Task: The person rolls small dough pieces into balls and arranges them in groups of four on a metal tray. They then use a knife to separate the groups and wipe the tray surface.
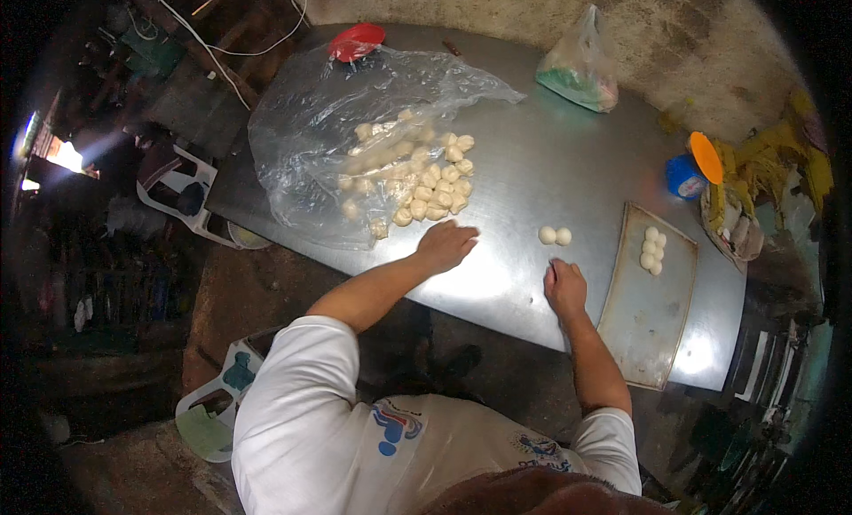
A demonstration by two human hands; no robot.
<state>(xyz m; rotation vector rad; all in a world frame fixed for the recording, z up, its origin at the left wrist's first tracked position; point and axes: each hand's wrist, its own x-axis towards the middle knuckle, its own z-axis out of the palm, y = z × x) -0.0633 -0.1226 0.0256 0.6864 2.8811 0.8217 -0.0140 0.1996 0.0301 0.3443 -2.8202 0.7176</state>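
Note:
My left hand [449, 246] is at the near edge of a pile of pale dough balls [440, 199], its fingers curled; whether it holds dough is hidden. Part of the pile lies under a clear plastic sheet [299, 115]. My right hand [566, 287] rests on the metal table [506, 182], fingers curled down, with anything beneath them hidden. Just beyond it two smooth round dough balls [555, 235] sit side by side, touching. To the right, several more balls [649, 248] stand in two rows on a metal baking tray [649, 322].
A red plastic lid or dish [356, 42] and a knotted plastic bag [582, 75] lie at the table's far side. A blue container [684, 175] with an orange lid [705, 157] stands at the right, near yellow cloth or sacking [765, 149]. White plastic chairs [206, 408] are at the left.

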